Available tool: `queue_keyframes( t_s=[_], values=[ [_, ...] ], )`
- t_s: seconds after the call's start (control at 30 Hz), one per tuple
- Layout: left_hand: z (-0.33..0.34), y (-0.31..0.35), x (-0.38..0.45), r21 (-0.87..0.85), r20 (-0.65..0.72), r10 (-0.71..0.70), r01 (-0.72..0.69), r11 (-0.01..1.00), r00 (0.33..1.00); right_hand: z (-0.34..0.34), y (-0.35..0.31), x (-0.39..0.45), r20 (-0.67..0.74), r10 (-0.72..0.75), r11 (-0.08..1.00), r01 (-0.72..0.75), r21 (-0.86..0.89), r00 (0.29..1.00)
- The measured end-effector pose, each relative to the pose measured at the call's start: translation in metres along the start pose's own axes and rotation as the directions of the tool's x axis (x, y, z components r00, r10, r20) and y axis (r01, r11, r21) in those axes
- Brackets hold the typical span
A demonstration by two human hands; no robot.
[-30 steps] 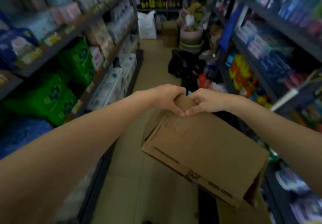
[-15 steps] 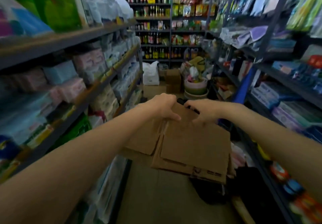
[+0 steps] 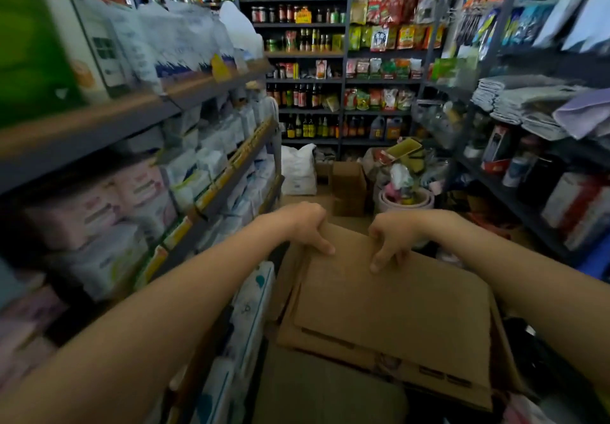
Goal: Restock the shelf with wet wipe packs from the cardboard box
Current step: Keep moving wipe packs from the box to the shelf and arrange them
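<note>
A brown cardboard box hangs in front of me in the aisle, its flaps lying flat over the top. My left hand grips the far edge of the box at the left, fingers curled over the flap. My right hand grips the same far edge a little to the right, thumb and fingers on the cardboard. The box's contents are hidden under the flaps. The shelf on my left holds several pale tissue and wipe packs.
Shelving lines both sides of the narrow aisle; folded cloths lie on the right shelf. At the aisle's far end stand more cardboard boxes, a white sack, stacked basins and shelves of bottles.
My view has risen from the floor toward the aisle's end. My hands have moved slightly apart along the box's far edge, and the box now sits lower and closer.
</note>
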State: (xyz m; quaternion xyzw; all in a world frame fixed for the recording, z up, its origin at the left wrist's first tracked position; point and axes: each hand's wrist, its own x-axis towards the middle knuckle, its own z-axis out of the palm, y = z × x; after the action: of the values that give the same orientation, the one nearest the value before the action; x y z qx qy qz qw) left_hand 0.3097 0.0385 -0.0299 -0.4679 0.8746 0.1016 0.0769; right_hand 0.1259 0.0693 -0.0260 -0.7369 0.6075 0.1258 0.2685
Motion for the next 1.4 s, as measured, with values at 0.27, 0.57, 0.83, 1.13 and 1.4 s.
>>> queue_keyframes(
  t_s=[0.27, 0.57, 0.83, 1.13, 1.4],
  values=[
    [-0.098, -0.092, 0.214, 0.094, -0.07, 0.066, -0.06, 0.994, 0.995, -0.15, 0.055, 0.16, -0.276, 0.053, 0.998, -0.039, 0.056, 0.96],
    [-0.128, -0.18, 0.472, 0.35, -0.414, 0.339, -0.196, 0.916, 0.845, -0.286, 0.157, 0.395, -0.445, 0.134, 0.984, -0.066, 0.165, 0.886],
    [-0.208, -0.284, 0.702, 0.077, -0.345, 0.122, -0.101, 0.992, 0.931, -0.43, 0.241, 0.584, -0.393, 0.253, 0.876, -0.037, 0.481, 0.884],
    [-0.236, -0.398, 0.987, -0.115, -0.143, 0.06, -0.077, 0.99, 0.988, -0.557, 0.323, 0.832, -0.315, 0.417, 0.747, -0.124, 0.653, 0.853],
    [-0.3, -0.443, 1.197, -0.094, -0.101, 0.109, -0.118, 0.989, 0.989, -0.664, 0.409, 0.994, -0.376, 0.536, 0.651, -0.087, 0.754, 0.756]
  ],
)
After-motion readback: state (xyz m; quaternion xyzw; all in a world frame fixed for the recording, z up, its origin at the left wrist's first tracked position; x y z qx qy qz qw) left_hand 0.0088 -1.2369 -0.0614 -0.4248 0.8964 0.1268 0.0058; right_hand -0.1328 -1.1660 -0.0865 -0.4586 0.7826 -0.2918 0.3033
